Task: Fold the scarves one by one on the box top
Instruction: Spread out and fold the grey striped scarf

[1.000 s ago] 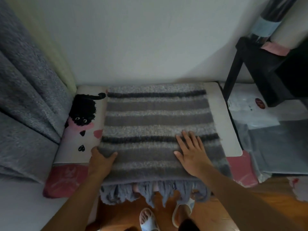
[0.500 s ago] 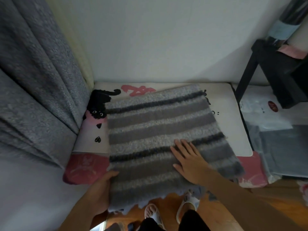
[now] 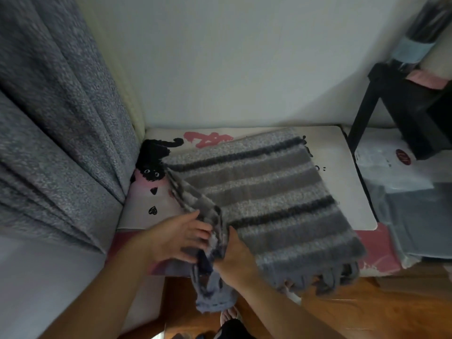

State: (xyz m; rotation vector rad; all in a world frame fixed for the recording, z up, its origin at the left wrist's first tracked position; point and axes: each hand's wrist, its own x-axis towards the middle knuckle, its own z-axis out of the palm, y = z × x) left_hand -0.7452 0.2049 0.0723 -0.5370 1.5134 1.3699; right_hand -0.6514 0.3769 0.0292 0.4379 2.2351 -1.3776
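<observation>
Lying striped grey scarf [image 3: 269,192], fringed, left edge lifted, both hands gripping

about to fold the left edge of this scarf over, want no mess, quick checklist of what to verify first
1. Left hand holds the lifted left edge of the scarf: ok.
2. Right hand grips that same edge near the fringe: ok.
3. Scarf lies square to the box top: not ok, it sits skewed.
4. Fringe rests on the box top: not ok, it hangs off the near edge.
5. Layers beneath lie even: cannot tell.
</observation>
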